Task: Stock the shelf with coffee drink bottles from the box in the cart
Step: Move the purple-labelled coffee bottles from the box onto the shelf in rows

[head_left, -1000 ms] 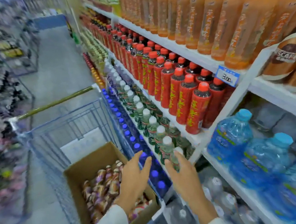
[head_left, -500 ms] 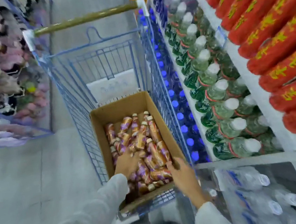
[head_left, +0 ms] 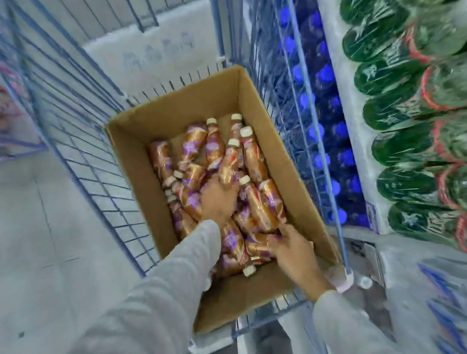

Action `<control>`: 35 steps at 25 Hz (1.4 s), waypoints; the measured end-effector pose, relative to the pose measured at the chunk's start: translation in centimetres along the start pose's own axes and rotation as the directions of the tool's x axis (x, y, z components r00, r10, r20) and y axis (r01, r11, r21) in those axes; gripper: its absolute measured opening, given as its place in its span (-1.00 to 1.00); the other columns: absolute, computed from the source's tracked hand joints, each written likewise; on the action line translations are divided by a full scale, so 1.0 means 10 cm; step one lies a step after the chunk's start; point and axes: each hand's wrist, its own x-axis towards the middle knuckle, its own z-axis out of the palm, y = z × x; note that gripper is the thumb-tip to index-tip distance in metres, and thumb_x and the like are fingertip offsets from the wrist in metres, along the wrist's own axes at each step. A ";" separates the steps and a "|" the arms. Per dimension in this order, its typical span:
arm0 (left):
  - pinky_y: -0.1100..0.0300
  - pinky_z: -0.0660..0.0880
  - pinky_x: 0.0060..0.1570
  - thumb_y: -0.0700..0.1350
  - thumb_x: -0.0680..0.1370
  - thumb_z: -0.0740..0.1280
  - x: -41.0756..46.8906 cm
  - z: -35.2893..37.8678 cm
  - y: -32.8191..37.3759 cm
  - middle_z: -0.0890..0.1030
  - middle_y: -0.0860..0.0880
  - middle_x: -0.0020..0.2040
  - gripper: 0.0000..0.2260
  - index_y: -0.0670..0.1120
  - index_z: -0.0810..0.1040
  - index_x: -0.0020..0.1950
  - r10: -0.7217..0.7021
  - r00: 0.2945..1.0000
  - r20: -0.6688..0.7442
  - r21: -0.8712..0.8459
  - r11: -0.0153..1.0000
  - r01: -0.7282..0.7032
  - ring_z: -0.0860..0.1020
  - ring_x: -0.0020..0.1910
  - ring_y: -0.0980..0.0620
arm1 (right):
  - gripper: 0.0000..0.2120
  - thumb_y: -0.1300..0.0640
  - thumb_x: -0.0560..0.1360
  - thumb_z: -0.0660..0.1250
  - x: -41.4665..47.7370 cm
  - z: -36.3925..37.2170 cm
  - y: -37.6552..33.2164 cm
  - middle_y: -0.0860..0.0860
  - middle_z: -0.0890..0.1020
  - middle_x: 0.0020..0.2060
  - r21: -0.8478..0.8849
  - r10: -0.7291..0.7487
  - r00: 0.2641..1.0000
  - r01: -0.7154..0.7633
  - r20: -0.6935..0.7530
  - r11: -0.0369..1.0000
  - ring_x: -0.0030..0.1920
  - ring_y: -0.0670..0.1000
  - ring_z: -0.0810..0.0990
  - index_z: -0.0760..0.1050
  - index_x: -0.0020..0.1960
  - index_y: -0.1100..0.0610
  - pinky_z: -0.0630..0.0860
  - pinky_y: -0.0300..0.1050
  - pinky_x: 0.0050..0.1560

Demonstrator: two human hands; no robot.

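Left hand [head_left: 217, 200] reaches palm-down into cardboard box [head_left: 184, 107] in blue wire cart [head_left: 78, 135], fingers curled on a coffee drink bottle [head_left: 227, 171]. Right hand [head_left: 290, 250] rests on piled bottles [head_left: 261, 208], grip unclear. Grey floor [head_left: 19, 257] left, green bottles [head_left: 399, 148] right.

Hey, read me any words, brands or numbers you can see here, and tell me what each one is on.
None can be read.
coffee drink bottles: gold and purple label print, too blurred.
green bottles: white and red markings, too blurred.
white panel: faint grey print, illegible.
shelf-edge tag: too small.
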 end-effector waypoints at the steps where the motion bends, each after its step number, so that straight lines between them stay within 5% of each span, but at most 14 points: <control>1: -0.05 0.44 0.27 0.21 0.57 0.32 0.16 0.06 0.00 0.54 -0.23 0.32 -0.42 -0.18 0.43 0.40 -0.003 1.000 -0.002 0.034 0.999 0.003 0.50 0.30 -0.29 | -0.65 0.07 0.61 0.32 0.13 0.05 0.02 0.04 0.62 0.26 0.002 0.020 1.000 -0.020 -0.015 1.000 0.30 0.10 0.56 0.48 0.39 0.06 0.43 -0.13 0.24; 4: -0.16 0.39 0.33 0.21 0.53 0.37 0.44 0.18 -0.05 0.41 -0.27 0.38 -0.31 -0.23 0.31 0.46 -0.003 1.000 0.003 0.169 0.986 0.002 0.44 0.33 -0.34 | -0.51 -0.02 0.53 0.40 0.51 0.19 0.05 0.06 0.59 0.29 -0.019 0.067 0.996 -0.068 -0.053 0.998 0.32 0.15 0.54 0.41 0.43 0.02 0.45 0.08 0.37; 7: -0.03 0.44 0.23 0.16 0.51 0.43 0.56 0.17 -0.13 0.49 -0.24 0.30 -0.39 -0.25 0.43 0.36 0.034 0.999 0.020 0.193 0.980 -0.037 0.50 0.26 -0.27 | -0.32 -0.05 0.49 0.45 0.82 0.33 0.03 0.09 0.48 0.38 -0.072 0.071 0.996 -0.074 -0.046 0.995 0.38 0.19 0.47 0.26 0.52 0.00 0.42 0.15 0.40; 10: 0.14 0.45 0.06 0.15 0.49 0.46 0.38 0.04 -0.25 0.63 -0.02 0.03 -0.55 -0.16 0.56 0.19 0.026 0.997 0.073 -0.002 1.000 -0.026 0.60 0.01 -0.02 | -0.22 -0.05 0.46 0.50 0.97 0.45 -0.02 0.13 0.34 0.41 -0.155 0.041 0.998 -0.046 -0.039 0.987 0.39 0.22 0.39 0.15 0.53 0.02 0.39 0.17 0.39; 14: -0.06 0.47 0.34 0.37 0.33 0.45 -0.20 -0.15 -0.40 0.61 0.08 0.26 -0.19 -0.01 0.42 0.47 -0.049 0.988 0.149 -0.264 0.961 0.088 0.58 0.21 0.02 | -0.28 -0.05 0.50 0.46 1.00 0.42 -0.05 0.18 0.33 0.42 -0.216 -0.002 0.998 -0.011 -0.060 0.976 0.38 0.24 0.42 0.17 0.51 0.10 0.40 0.15 0.36; 16: -0.10 0.45 0.36 0.35 0.31 0.49 -0.49 -0.17 -0.36 0.53 0.08 0.35 -0.07 -0.01 0.28 0.57 -0.089 0.985 0.147 -0.376 0.916 0.139 0.53 0.30 -0.01 | -0.25 -0.15 0.53 0.39 0.87 0.29 -0.06 0.15 0.31 0.48 -0.118 0.003 1.000 -0.007 -0.031 0.993 0.43 0.23 0.39 0.16 0.56 0.11 0.36 0.15 0.41; 19: -0.10 0.56 0.24 0.22 0.35 0.54 -0.91 -0.19 -0.22 0.58 0.06 0.22 -0.27 -0.07 0.42 0.40 -0.078 0.988 0.132 -0.536 0.833 0.138 0.59 0.19 -0.02 | -0.26 -0.25 0.47 0.39 0.42 -0.01 -0.04 0.01 0.42 0.46 0.186 -0.051 0.999 0.050 0.002 0.981 0.41 0.12 0.44 0.27 0.54 0.00 0.37 0.12 0.44; 23: -0.17 0.53 0.27 0.31 0.14 0.60 -1.60 -0.16 0.14 0.59 -0.10 0.33 -0.10 -0.08 0.53 0.38 0.020 0.997 0.078 -0.567 0.823 0.028 0.60 0.25 -0.10 | -0.51 -0.16 0.50 0.43 -0.46 -0.45 0.16 -0.10 0.64 0.21 0.549 -0.175 0.985 0.154 -0.014 0.822 0.16 -0.05 0.64 0.45 0.39 -0.13 0.57 -0.10 0.20; 26: -0.11 0.49 0.30 0.05 0.47 0.46 -2.33 -0.14 0.50 0.68 0.17 0.04 -0.66 -0.07 0.63 0.18 0.154 0.986 0.070 -0.552 0.829 -0.090 0.62 0.11 0.03 | -0.83 -0.02 0.55 0.41 -1.11 -0.83 0.44 -0.25 0.66 0.03 0.693 -0.201 0.974 0.213 -0.100 0.688 0.07 -0.14 0.64 0.52 0.12 -0.18 0.46 -0.45 -0.04; 28: 0.02 0.55 0.20 -0.14 0.58 0.38 -2.72 -0.04 0.63 0.73 0.04 -0.04 -0.85 -0.15 0.66 0.10 0.285 0.954 0.095 -0.514 0.835 -0.199 0.66 -0.03 0.13 | -0.81 -0.11 0.50 0.41 -1.47 -1.04 0.66 -0.25 0.66 0.05 0.752 -0.189 0.971 0.231 -0.143 0.618 0.09 -0.15 0.64 0.52 0.10 -0.20 0.50 -0.29 0.15; 30: 0.33 0.58 -0.13 -0.30 0.62 0.28 -3.15 0.07 0.77 0.69 -0.07 -0.20 -0.89 -0.19 0.60 0.01 0.388 0.914 0.122 -0.549 0.793 -0.263 0.64 -0.28 0.27 | -0.60 -0.20 0.35 0.44 -1.78 -1.21 0.89 -0.10 0.71 0.10 0.772 -0.211 0.952 0.303 -0.221 0.559 0.13 -0.02 0.67 0.57 0.16 -0.14 0.54 0.01 0.24; 32: 0.34 0.52 -0.42 -0.37 0.63 0.16 -3.58 0.26 0.90 0.63 0.01 -0.38 -0.76 -0.17 0.56 -0.12 0.450 0.874 0.182 -0.675 0.704 -0.222 0.60 -0.45 0.19 | -0.67 -0.01 0.33 0.42 -2.13 -1.42 1.11 -0.09 0.73 -0.12 0.826 -0.248 0.914 0.397 -0.319 0.400 -0.13 -0.05 0.68 0.61 0.08 0.00 0.58 -0.13 -0.06; 35: 0.30 0.51 -0.51 -0.36 0.58 0.15 -4.19 0.56 1.00 0.63 -0.02 -0.44 -0.64 -0.15 0.64 -0.27 0.602 0.745 0.287 -0.724 0.646 -0.242 0.59 -0.51 0.08 | -0.74 0.15 0.26 0.43 -2.74 -1.70 1.41 0.01 0.66 -0.29 0.880 -0.275 0.873 0.452 -0.403 0.146 -0.35 -0.06 0.60 0.65 -0.04 0.09 0.53 -0.25 -0.33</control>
